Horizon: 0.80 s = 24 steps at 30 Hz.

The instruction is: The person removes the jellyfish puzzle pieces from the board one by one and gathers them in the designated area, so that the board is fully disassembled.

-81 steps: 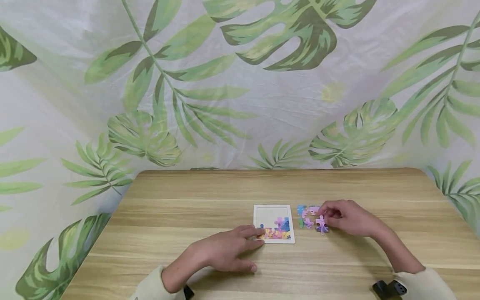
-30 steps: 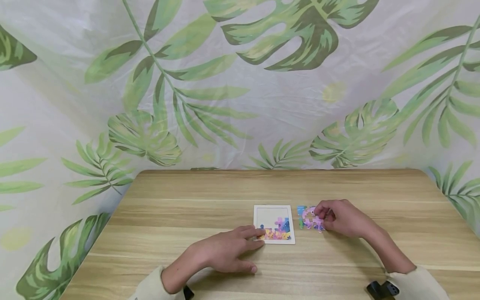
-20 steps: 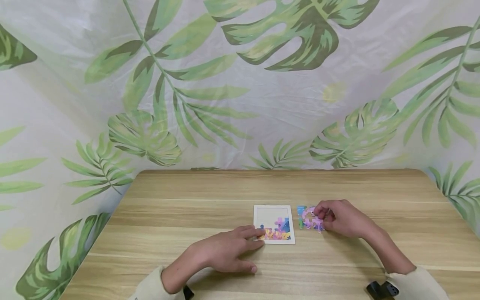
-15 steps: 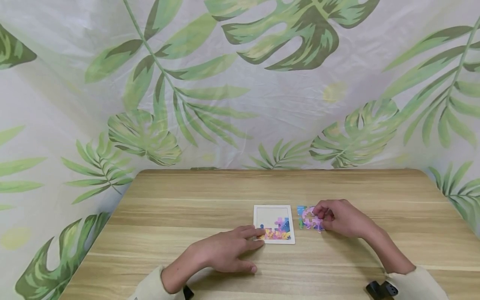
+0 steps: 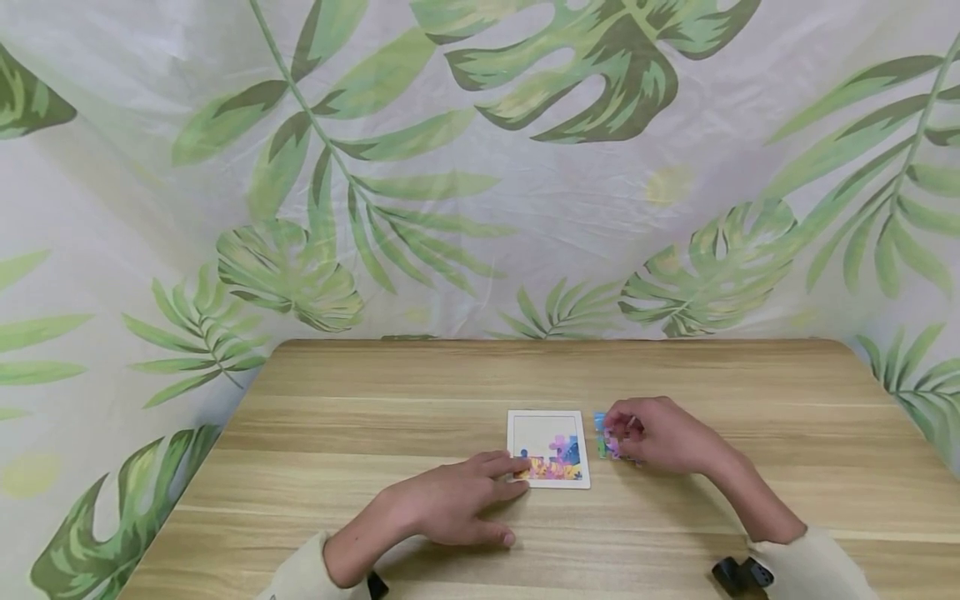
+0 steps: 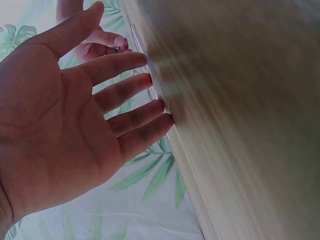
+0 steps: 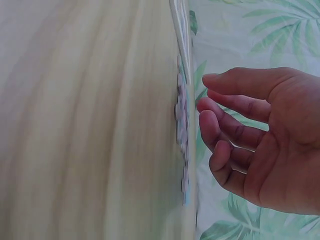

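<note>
My left hand (image 5: 457,504) lies with straight fingers on the lower left edge of a white puzzle tray (image 5: 555,484). Colourful jigsaw pieces (image 5: 567,460) fill the tray's bottom and right side; its upper part shows bare board. To the right of the tray lies a cluster of loose jigsaw pieces (image 5: 602,446), partly covered by my right hand (image 5: 667,433). In the right wrist view, the fingers of my right hand (image 7: 280,140) are loosely bent just above the pieces (image 7: 182,120), with nothing visible between them.
A wood-grain table (image 5: 375,392) carries the tray and pieces. Behind it hangs a leaf-patterned cloth (image 5: 465,208). A black device (image 5: 738,575) is on the right wrist, by the sleeve (image 5: 806,567).
A separate jigsaw piece has been moved left against the loose cluster by my right hand, which then let go and shifted farther left over the pieces. My left hand has stayed put.
</note>
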Each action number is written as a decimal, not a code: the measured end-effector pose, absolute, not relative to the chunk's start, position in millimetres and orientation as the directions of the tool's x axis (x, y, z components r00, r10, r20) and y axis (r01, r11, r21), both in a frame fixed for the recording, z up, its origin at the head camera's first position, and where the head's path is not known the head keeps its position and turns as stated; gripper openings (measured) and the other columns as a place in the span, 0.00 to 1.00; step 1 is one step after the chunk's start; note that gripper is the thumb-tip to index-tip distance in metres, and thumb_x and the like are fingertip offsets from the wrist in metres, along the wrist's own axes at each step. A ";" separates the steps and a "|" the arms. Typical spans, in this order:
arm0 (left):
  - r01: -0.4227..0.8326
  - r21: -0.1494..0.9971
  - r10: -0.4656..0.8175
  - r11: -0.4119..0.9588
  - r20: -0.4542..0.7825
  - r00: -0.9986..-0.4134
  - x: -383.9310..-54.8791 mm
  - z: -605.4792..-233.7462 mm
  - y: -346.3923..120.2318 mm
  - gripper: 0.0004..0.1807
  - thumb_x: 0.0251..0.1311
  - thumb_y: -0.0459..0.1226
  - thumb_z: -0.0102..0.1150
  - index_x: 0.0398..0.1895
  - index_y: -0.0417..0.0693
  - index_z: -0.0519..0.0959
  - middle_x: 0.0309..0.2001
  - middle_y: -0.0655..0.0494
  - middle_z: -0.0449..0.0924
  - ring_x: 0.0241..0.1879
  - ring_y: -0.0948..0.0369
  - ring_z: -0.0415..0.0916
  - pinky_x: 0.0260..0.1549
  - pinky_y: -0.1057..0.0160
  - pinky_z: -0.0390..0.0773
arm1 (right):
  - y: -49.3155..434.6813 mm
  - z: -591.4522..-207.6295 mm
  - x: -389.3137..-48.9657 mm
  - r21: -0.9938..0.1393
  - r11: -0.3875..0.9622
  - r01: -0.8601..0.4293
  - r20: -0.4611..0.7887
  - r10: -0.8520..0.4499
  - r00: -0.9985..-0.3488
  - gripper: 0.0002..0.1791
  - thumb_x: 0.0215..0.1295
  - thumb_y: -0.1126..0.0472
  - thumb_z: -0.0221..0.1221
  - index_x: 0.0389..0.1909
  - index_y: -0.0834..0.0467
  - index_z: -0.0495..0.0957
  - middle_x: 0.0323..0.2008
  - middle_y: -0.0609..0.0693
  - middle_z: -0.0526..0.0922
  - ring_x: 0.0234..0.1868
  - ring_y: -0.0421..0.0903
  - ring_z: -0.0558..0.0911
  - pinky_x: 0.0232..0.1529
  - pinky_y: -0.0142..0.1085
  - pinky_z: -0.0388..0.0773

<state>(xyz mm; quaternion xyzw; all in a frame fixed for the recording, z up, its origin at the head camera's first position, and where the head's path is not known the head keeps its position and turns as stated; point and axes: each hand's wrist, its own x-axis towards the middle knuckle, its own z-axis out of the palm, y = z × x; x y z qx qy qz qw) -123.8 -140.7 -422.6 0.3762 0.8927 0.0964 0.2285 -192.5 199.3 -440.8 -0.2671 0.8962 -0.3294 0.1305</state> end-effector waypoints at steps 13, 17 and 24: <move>0.645 0.322 0.720 0.693 -0.329 -0.610 -124.2 -422.1 -139.7 0.36 0.77 0.58 0.58 0.81 0.56 0.70 0.87 0.62 0.55 0.86 0.53 0.54 0.80 0.51 0.67 | 182.9 -442.1 -191.9 -0.668 0.614 -0.421 -0.052 -0.603 -0.796 0.13 0.62 0.70 0.70 0.47 0.61 0.86 0.39 0.48 0.87 0.38 0.37 0.80 0.40 0.30 0.82; 0.645 0.324 0.721 0.693 -0.329 -0.609 -124.0 -421.6 -139.3 0.36 0.77 0.58 0.58 0.82 0.55 0.69 0.87 0.61 0.55 0.86 0.52 0.53 0.80 0.51 0.66 | 178.0 -443.5 -193.1 -0.664 0.597 -0.451 -0.032 -0.625 -0.780 0.13 0.62 0.70 0.70 0.48 0.60 0.85 0.39 0.48 0.87 0.37 0.37 0.79 0.39 0.30 0.80; 0.629 0.341 0.715 0.699 -0.338 -0.612 -123.6 -421.2 -138.6 0.36 0.76 0.59 0.58 0.82 0.56 0.69 0.87 0.62 0.55 0.86 0.52 0.53 0.80 0.50 0.67 | 168.2 -444.3 -194.9 -0.650 0.583 -0.487 -0.003 -0.643 -0.766 0.12 0.63 0.70 0.70 0.46 0.59 0.85 0.39 0.49 0.85 0.33 0.37 0.76 0.36 0.29 0.75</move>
